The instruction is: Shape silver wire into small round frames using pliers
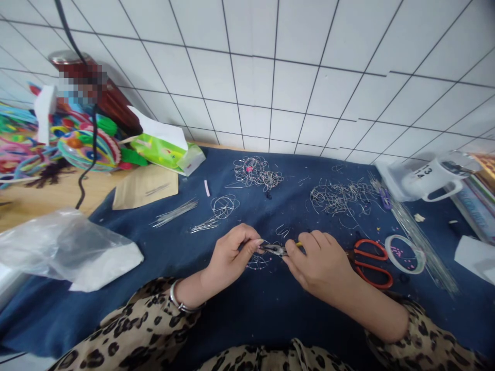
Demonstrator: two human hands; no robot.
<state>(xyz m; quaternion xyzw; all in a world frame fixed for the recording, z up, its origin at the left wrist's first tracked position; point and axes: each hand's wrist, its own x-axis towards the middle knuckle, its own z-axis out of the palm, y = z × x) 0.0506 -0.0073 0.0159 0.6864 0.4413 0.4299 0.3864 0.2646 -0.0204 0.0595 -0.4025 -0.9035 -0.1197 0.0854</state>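
Observation:
In the middle of the view, my right hand [319, 260] is wrapped round a pair of pliers [275, 250] with yellow handle grips. The jaws point left toward my left hand [234, 255], whose thumb and forefinger pinch a thin wire at the jaw tips. Just below the jaws, a loop of fine wire with small pink beads [258, 262] lies on the dark blue cloth. A few bent wire pieces [283, 230] rest above the pliers. Scissors with red handles [373, 263] lie right of my right hand, their blades partly hidden behind it.
Tangled wire heaps [257, 172] [340, 198] lie toward the wall, with straight wires [176, 212] at left. A round dish of pink beads [405, 254], long wires [421, 237] and a white mug [429, 180] stand at right. A plastic bag [73, 247] lies at left.

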